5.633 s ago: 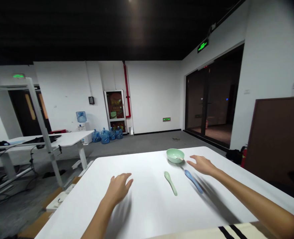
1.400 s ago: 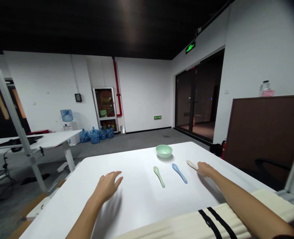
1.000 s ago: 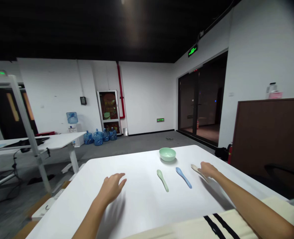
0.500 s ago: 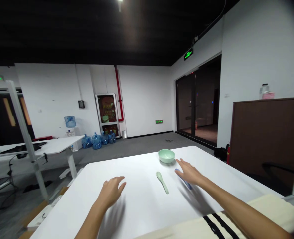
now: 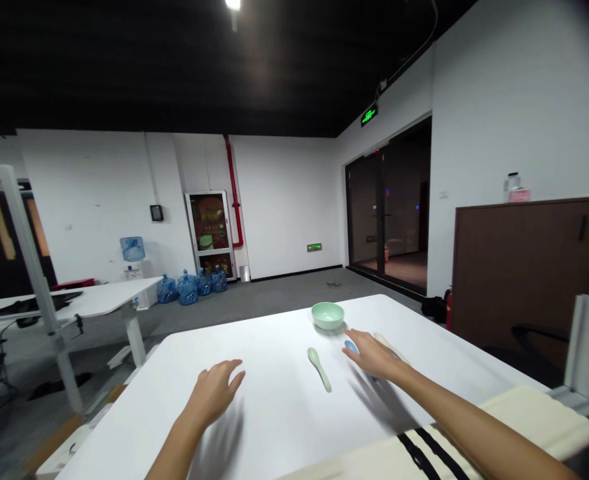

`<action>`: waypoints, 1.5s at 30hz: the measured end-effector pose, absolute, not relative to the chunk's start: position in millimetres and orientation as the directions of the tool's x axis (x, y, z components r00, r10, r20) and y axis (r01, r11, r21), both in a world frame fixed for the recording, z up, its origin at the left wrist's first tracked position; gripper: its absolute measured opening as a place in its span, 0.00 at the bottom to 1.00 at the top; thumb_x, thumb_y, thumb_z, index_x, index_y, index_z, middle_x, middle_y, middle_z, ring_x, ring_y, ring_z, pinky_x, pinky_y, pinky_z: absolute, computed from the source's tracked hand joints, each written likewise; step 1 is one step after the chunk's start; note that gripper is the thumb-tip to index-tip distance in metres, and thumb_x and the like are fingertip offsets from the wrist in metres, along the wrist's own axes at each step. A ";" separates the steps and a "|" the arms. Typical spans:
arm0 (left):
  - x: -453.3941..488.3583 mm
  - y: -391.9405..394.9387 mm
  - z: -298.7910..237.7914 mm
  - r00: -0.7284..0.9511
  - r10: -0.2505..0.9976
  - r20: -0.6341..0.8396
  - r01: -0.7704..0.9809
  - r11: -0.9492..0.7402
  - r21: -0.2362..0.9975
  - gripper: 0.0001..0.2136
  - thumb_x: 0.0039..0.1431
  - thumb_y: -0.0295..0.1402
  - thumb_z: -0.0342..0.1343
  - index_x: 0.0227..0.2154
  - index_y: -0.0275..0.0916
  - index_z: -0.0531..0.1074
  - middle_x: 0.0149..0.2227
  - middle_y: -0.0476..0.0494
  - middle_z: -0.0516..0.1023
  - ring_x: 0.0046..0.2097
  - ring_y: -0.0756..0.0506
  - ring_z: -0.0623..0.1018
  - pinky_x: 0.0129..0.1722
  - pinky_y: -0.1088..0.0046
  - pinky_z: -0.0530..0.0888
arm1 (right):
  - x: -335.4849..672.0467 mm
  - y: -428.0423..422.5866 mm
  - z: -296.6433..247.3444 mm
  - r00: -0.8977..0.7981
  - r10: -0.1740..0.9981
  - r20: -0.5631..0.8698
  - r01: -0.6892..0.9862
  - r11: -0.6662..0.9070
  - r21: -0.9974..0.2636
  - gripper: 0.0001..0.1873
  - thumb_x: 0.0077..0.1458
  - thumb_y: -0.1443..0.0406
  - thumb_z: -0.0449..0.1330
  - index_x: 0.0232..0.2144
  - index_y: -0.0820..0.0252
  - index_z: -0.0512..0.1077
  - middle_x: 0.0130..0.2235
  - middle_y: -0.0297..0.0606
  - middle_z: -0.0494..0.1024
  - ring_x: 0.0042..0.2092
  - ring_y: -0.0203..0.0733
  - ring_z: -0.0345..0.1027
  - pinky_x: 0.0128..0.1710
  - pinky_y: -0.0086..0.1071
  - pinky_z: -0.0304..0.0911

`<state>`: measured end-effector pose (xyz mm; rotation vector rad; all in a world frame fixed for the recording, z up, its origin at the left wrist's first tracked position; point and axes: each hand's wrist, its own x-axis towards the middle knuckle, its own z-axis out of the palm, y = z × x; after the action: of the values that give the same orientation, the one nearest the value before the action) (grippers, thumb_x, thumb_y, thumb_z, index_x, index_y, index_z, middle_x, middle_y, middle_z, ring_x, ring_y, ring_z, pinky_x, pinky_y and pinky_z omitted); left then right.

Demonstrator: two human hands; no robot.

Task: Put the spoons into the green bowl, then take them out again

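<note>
My left hand (image 5: 213, 395) hovers over the left part of the white table (image 5: 264, 420), fingers and thumb apart, holding nothing. Over a blue spoon (image 5: 352, 347) is my right hand (image 5: 374, 355), its thumb and fingers spread; the hand hides most of that spoon, and whether it touches it I cannot tell. To the left of it a pale green spoon (image 5: 318, 369) lies on the tabletop. A light green bowl (image 5: 328, 317) stands upright just beyond my right fingertips. Partly hidden behind the right hand is a long cream-coloured thing (image 5: 392, 347).
A cream cloth with black stripes (image 5: 529, 417) lies along the near right edge. A brown cabinet (image 5: 514, 267) stands to the right. At left are another white table (image 5: 109, 293) with a metal post (image 5: 37, 267), and several blue water bottles (image 5: 188, 290) beyond.
The view has turned slightly to the right. My right hand has shifted a little over the blue spoon, and the cream-coloured thing now shows behind it. My left hand stays nearly the same.
</note>
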<state>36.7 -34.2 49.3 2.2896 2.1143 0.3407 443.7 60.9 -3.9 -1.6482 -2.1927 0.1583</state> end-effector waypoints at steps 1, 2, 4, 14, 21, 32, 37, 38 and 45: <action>36.4 -34.0 49.2 0.067 0.986 0.154 0.984 -0.091 0.155 0.24 0.66 0.45 0.40 0.58 0.43 0.69 0.60 0.42 0.73 0.61 0.39 0.72 0.60 0.58 0.66 | 445.8 62.9 -2.0 -0.228 0.940 0.255 0.896 0.305 -0.322 0.32 0.62 0.52 0.51 0.64 0.59 0.63 0.63 0.48 0.67 0.65 0.52 0.58 0.60 0.39 0.55; 36.1 -34.0 49.0 0.065 0.986 0.154 0.983 -0.090 0.160 0.24 0.66 0.45 0.40 0.58 0.43 0.70 0.60 0.42 0.73 0.61 0.39 0.72 0.60 0.57 0.66 | 448.8 66.1 0.3 -0.213 0.941 0.264 0.898 0.295 -0.326 0.29 0.63 0.53 0.50 0.61 0.60 0.66 0.61 0.48 0.71 0.62 0.52 0.61 0.58 0.38 0.57; 35.9 -33.8 48.6 0.065 0.986 0.156 0.981 -0.092 0.168 0.24 0.66 0.45 0.40 0.57 0.43 0.70 0.60 0.42 0.74 0.61 0.39 0.72 0.60 0.57 0.66 | 457.6 76.3 5.3 -0.159 0.954 0.254 0.913 0.240 -0.331 0.26 0.63 0.55 0.50 0.56 0.62 0.71 0.55 0.49 0.75 0.57 0.51 0.67 0.54 0.36 0.60; 35.5 -33.7 47.1 0.063 0.988 0.140 0.983 -0.085 0.160 0.24 0.66 0.45 0.40 0.58 0.42 0.69 0.60 0.41 0.73 0.61 0.39 0.71 0.61 0.57 0.65 | 531.3 130.6 -9.6 0.160 0.982 0.106 0.965 -0.133 -0.227 0.17 0.56 0.56 0.58 0.40 0.64 0.75 0.47 0.55 0.78 0.48 0.55 0.74 0.40 0.36 0.62; 36.9 -33.8 48.3 0.067 0.988 0.139 0.981 -0.091 0.174 0.24 0.66 0.45 0.40 0.57 0.44 0.70 0.60 0.42 0.74 0.61 0.39 0.72 0.60 0.57 0.66 | 558.7 136.6 -48.2 0.246 0.969 -0.024 0.947 -0.246 -0.205 0.18 0.49 0.59 0.63 0.41 0.64 0.74 0.46 0.54 0.78 0.44 0.55 0.75 0.34 0.36 0.62; 37.9 -33.9 48.7 0.061 0.987 0.146 0.980 -0.087 0.178 0.23 0.66 0.44 0.41 0.57 0.43 0.70 0.59 0.41 0.74 0.60 0.39 0.73 0.59 0.58 0.67 | 559.4 135.9 -50.3 0.282 0.959 -0.019 0.934 -0.279 -0.223 0.14 0.50 0.67 0.60 0.41 0.64 0.73 0.44 0.54 0.78 0.40 0.51 0.76 0.31 0.34 0.61; 38.2 -34.2 48.2 0.072 0.987 0.145 0.978 -0.098 0.185 0.23 0.66 0.44 0.41 0.57 0.43 0.70 0.60 0.41 0.74 0.60 0.39 0.72 0.59 0.57 0.66 | 527.8 130.5 -18.1 0.223 0.975 -0.022 0.917 -0.217 -0.336 0.09 0.51 0.64 0.60 0.34 0.64 0.74 0.33 0.49 0.80 0.29 0.44 0.74 0.29 0.33 0.61; 38.0 -34.5 48.2 0.074 0.986 0.147 0.978 -0.101 0.185 0.23 0.66 0.44 0.41 0.57 0.43 0.70 0.59 0.41 0.74 0.60 0.39 0.72 0.59 0.57 0.66 | 518.2 128.5 -11.5 0.191 0.981 -0.027 0.917 -0.188 -0.352 0.08 0.51 0.64 0.60 0.31 0.64 0.75 0.31 0.48 0.80 0.29 0.44 0.74 0.29 0.32 0.61; 37.6 -36.0 47.6 0.083 0.984 0.157 0.979 -0.110 0.171 0.23 0.66 0.44 0.41 0.58 0.42 0.70 0.58 0.40 0.75 0.59 0.39 0.73 0.58 0.59 0.67 | 435.6 111.9 22.2 -0.037 0.999 0.027 0.936 0.044 -0.350 0.08 0.46 0.65 0.59 0.19 0.63 0.73 0.28 0.46 0.80 0.30 0.41 0.73 0.26 0.28 0.58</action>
<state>37.6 -36.0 47.6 2.2957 2.0817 0.3642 435.6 111.9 22.2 -1.9753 -2.0598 0.3450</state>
